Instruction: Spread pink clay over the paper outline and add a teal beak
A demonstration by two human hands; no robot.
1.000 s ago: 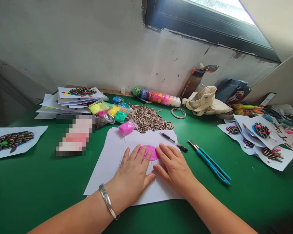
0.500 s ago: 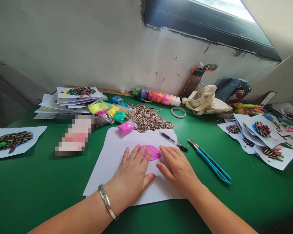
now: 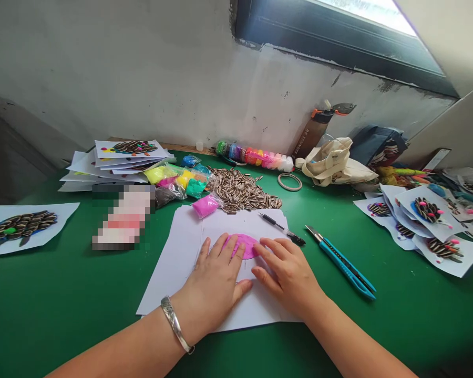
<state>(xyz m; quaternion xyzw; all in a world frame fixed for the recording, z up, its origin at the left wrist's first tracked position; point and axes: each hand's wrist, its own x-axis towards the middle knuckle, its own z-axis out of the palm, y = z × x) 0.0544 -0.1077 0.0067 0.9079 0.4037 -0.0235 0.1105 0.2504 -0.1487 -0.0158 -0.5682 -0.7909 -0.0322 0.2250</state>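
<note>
Both hands lie flat, fingers spread and unclenched, gripping nothing. The left hand (image 3: 215,283) covers the near-left edge of a flattened pink clay disc (image 3: 243,244). The right hand (image 3: 289,275) seems to touch its right rim with the fingertips. The disc sits on white paper sheets (image 3: 177,262) on the green surface (image 3: 63,310), with a black pen (image 3: 281,229) and a blue utility knife (image 3: 341,261) to the right and sunflower seeds (image 3: 240,191) behind.

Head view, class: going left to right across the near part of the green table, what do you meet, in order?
Seed picture on white paper → left hand → right hand → blue utility knife → heap of seed pictures.
</note>
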